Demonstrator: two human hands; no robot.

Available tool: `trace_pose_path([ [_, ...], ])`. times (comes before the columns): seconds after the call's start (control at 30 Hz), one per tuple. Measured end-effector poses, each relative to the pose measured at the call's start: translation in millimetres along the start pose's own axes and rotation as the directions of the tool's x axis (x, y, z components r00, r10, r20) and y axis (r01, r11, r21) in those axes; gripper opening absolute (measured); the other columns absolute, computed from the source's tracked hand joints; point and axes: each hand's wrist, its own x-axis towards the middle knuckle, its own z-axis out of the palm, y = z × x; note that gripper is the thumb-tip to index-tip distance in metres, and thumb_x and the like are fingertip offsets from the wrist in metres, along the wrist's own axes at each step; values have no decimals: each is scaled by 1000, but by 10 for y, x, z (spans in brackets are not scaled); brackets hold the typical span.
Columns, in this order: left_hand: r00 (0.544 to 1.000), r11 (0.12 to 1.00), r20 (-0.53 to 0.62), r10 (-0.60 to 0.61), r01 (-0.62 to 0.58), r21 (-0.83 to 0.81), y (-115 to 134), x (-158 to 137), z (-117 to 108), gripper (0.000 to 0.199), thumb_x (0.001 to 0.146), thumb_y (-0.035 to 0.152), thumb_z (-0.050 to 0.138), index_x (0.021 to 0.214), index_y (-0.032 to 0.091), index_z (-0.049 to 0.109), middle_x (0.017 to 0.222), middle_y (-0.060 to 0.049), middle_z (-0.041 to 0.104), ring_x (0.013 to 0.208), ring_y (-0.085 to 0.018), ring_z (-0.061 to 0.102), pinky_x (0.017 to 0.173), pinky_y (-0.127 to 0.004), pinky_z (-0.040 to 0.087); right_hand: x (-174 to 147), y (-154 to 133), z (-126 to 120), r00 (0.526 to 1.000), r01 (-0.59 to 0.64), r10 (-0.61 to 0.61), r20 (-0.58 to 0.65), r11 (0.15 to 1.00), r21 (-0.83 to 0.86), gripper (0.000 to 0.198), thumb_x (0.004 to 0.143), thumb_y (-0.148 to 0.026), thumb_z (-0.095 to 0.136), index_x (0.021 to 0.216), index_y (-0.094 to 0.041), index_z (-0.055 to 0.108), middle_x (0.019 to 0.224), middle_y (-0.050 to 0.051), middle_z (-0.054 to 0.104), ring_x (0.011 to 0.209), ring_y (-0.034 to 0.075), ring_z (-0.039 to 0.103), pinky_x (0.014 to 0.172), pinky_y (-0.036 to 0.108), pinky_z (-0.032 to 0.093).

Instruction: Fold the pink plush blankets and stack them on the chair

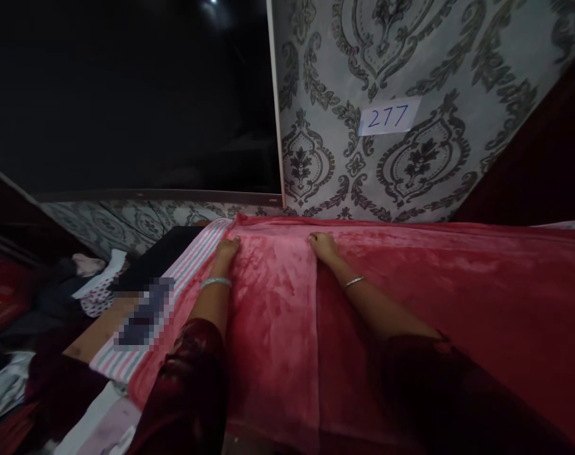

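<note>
A red plush blanket (278,316) lies spread in front of me, with one side folded over into a long flap. My left hand (227,249) is closed on the flap's far left corner. At its far right corner, my right hand (324,247) pinches the fabric by the straight edge running toward me. The pile looks lighter pink between and just below my hands. Both sets of fingertips are partly hidden. Beneath the blanket, a striped sheet (193,259) shows along the left.
A large dark television screen (136,95) hangs at the back left. Patterned wallpaper (311,76) carries a paper label (390,117) reading 277. On the left are a black flat surface (157,259), a brown board (95,328), piled clothes (95,306) and a blurred-out patch.
</note>
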Motion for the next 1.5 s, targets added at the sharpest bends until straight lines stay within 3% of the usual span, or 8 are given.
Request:
trace_pose_path([
  [0.3,998,992,-36,58,-54,118,-70,17,227,42,98,40,44,110,8,68,115,-25,70,112,-37,65,90,-42,49,103,169,141,997,13,-11,-71,1000,27,28,99,-26,47,112,-16,69,110,9,73,100,19,66,79,25,46],
  [0.63,996,985,-32,86,-80,150,-71,59,276,40,95,40,47,107,9,69,112,-25,71,110,-37,66,88,-42,50,55,188,131,999,-6,7,-54,1000,14,26,95,-22,50,117,-18,64,109,10,72,102,23,66,84,30,47],
  [0.73,996,986,-31,78,-72,153,-69,68,269,43,96,43,46,108,9,69,113,-25,71,111,-37,66,89,-42,50,24,131,43,992,80,-80,-95,997,-5,33,96,-23,46,122,-15,65,121,14,69,115,26,61,96,35,45],
  [0.83,997,985,-15,75,-72,157,-60,81,254,48,97,47,43,108,8,69,114,-25,71,112,-37,65,89,-42,50,-84,-45,26,934,298,-305,-185,952,-65,53,98,-35,45,146,-12,49,152,17,49,142,30,40,116,46,28],
  [0.93,997,982,6,77,-76,170,-44,90,256,49,97,49,42,108,9,69,114,-25,71,112,-37,65,90,-42,49,-236,-208,130,903,420,-428,-32,898,-133,75,99,-54,42,159,-13,28,166,15,23,154,31,15,122,52,12],
  [1.07,998,981,9,64,-64,181,-18,67,277,43,97,42,45,112,9,67,119,-26,69,113,-37,64,91,-43,49,-351,-211,283,919,370,-326,221,908,-196,82,100,-63,32,159,-7,27,165,20,23,154,32,15,123,53,10],
  [1.37,999,996,-25,32,-30,78,10,-61,262,39,97,40,48,114,10,66,124,-25,67,119,-37,62,96,-45,47,-337,-144,323,921,372,-326,213,898,-233,81,101,-62,31,159,-6,26,165,21,22,154,32,16,123,53,10],
  [1.5,999,998,-2,51,-51,-30,50,-81,184,37,94,40,51,109,9,67,121,-28,68,118,-38,62,95,-45,46,-371,-225,193,935,319,-269,233,923,-214,79,100,-61,33,159,-8,27,165,21,20,154,32,15,122,54,13],
])
